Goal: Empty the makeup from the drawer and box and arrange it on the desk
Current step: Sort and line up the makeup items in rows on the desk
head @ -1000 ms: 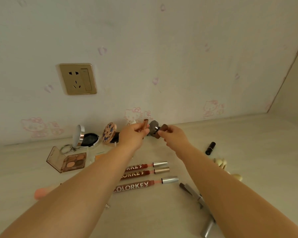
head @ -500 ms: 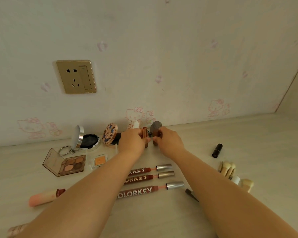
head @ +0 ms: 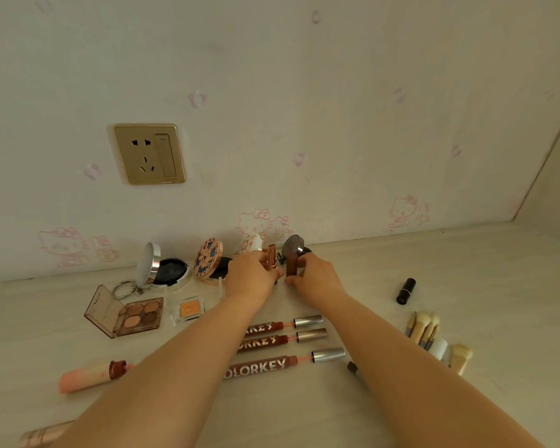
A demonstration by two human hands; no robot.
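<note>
- Rose-gold lipstick (head: 271,256) pinched upright in left hand (head: 252,277); right hand (head: 316,275) grips brown tube (head: 291,264).
- Both stand narrow on the worktop (head: 466,270); a careless release could topple them.

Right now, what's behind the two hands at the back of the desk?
Behind the left hand and right hand stands an open dark compact against the wall, plus a small white item. Their lower parts are covered.

My left forearm covers left ends of three lip gloss tubes (head: 274,343). My right forearm hides most of dark pencil (head: 352,367). Rose-gold tube (head: 42,434) cut off by bottom edge. Small white figure (head: 251,244) behind my left fingers (head: 265,270), partly hidden.
</note>
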